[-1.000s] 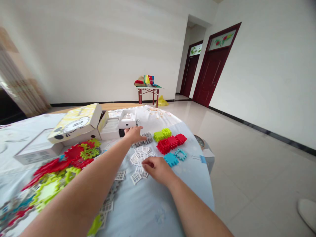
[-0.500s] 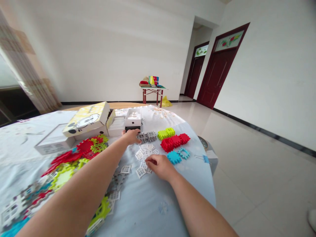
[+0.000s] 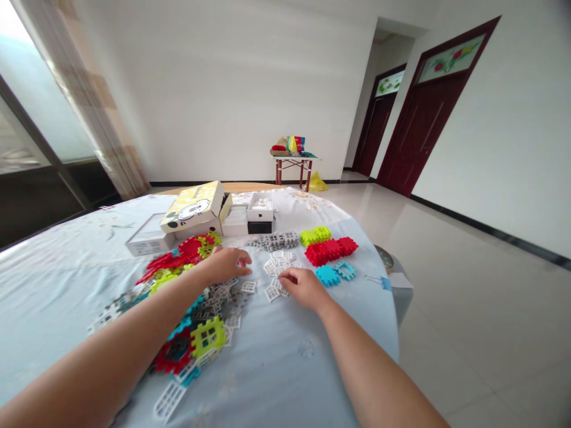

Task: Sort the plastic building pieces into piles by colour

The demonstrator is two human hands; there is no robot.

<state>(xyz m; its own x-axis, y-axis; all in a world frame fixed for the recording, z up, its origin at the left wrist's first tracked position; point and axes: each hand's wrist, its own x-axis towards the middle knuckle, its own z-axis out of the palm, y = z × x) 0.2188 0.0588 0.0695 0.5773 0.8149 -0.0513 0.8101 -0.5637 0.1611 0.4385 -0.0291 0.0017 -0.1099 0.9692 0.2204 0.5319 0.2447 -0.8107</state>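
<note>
My left hand [image 3: 228, 263] hovers at the right edge of a mixed pile of plastic building pieces, its fingers apart with nothing between them. My right hand [image 3: 303, 288] rests by the small white window pieces [image 3: 280, 259], thumb and fingers pinched together; what they hold, if anything, is hidden. Beyond the white pieces lies a row of grey interlocking blocks [image 3: 282, 240]. Sorted groups of lime green blocks [image 3: 315, 236], red blocks [image 3: 331, 251] and blue blocks [image 3: 328, 275] lie to the right. In the pile, a lime green window block [image 3: 209, 336] is on top near the front.
A yellow cartoon box [image 3: 193, 208] leans at the back left, beside an open white box [image 3: 151, 236] and a smaller white box [image 3: 260, 208]. The round table's cloth [image 3: 281, 380] curves away at the right. A small side table [image 3: 294, 159] stands by the wall.
My left hand has drawn back from the grey row toward the mixed pile, and its fingers have parted. My right hand stays by the white pieces. The view has swung left.
</note>
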